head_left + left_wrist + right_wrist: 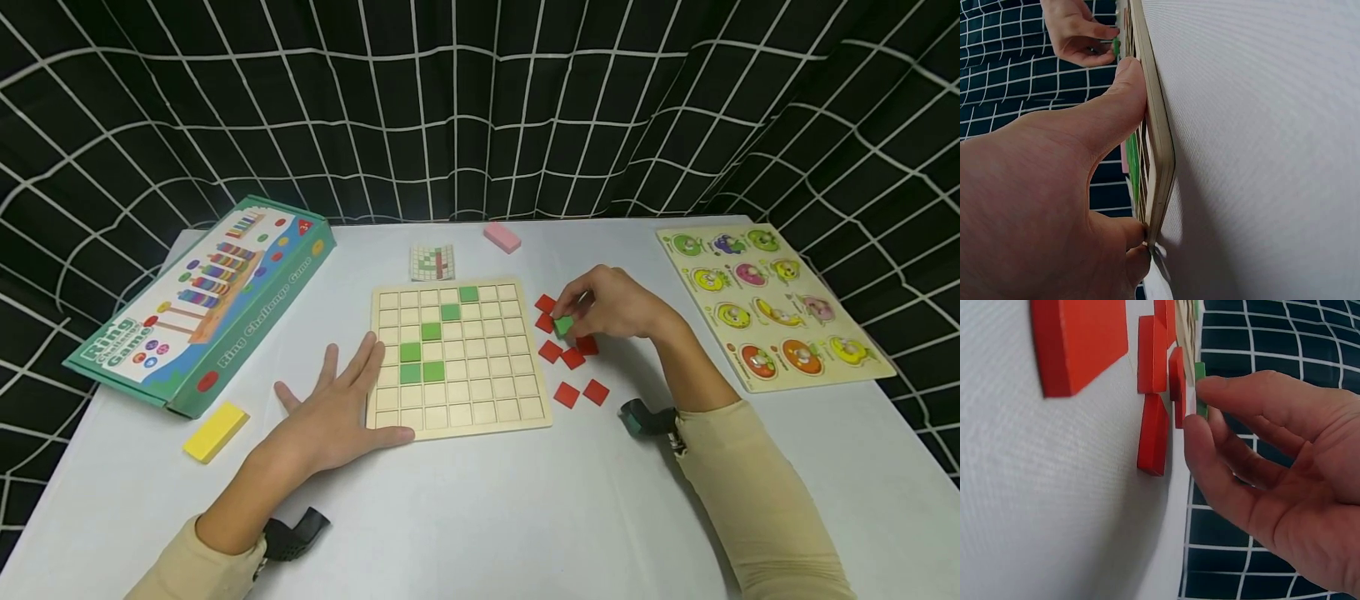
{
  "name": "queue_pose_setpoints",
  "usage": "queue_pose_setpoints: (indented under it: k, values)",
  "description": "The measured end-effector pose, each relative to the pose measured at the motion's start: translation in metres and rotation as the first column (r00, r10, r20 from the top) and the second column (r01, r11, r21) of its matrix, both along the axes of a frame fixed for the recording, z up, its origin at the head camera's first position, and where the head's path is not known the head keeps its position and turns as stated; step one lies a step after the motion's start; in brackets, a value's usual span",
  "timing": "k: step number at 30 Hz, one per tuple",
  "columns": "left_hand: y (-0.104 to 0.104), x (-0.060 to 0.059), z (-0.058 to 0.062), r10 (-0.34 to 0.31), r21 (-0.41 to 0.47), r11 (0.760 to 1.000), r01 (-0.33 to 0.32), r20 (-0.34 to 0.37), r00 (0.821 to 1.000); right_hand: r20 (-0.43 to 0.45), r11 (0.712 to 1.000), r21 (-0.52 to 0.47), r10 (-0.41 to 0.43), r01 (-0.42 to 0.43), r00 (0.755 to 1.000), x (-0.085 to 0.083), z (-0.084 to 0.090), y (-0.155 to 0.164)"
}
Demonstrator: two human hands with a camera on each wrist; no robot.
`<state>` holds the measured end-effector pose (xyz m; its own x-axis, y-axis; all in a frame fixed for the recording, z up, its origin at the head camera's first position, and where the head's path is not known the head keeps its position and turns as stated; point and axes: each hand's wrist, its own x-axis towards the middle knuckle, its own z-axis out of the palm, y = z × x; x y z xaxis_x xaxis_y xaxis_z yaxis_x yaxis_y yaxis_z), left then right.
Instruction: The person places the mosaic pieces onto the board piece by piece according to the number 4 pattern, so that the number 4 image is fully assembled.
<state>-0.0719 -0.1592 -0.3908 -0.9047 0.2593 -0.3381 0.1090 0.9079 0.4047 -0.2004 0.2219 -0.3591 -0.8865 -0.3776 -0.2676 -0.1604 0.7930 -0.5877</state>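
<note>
green tile (564,325) pinched at its edges by right hand (611,304) | judged light, stiff, smooth | grid board (459,358) steadied by flat, open left hand (337,412)

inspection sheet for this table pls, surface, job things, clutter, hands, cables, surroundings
surface: white table, flat, no spills seen
job's things: wooden grid board with six green tiles set in it; green tile in the right hand; red tiles loose right of the board
clutter: ring game box, yellow block, pink block, pattern card, animal peg puzzle
hands: left hand flat against the board's left edge; right hand pinches the green tile
cables: nothing seen
surroundings: black cloth with white grid behind and to both sides
</note>
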Motion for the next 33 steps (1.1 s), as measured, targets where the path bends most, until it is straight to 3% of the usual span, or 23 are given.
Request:
queue_pose_setpoints:
  k: [7, 23, 33]
  values:
    - [0.0, 0.0, 0.0, -0.002, -0.007, 1.0, 0.002, 0.001, 1.0, -0.008, 0.999, -0.043, 0.019, -0.02, 1.0, 0.001, 0.0, -0.005]
    - [-0.001, -0.001, -0.001, -0.002, -0.019, 1.0, 0.002, 0.002, 1.0, 0.03, 0.994, -0.107, -0.02, 0.023, 0.999, 0.015, -0.001, -0.037]
    - [-0.001, -0.001, 0.0, -0.004, -0.02, 1.0, 0.004, -0.002, 1.0, 0.11, 0.988, -0.15, -0.007, 0.024, 0.994, 0.028, 0.001, -0.068]
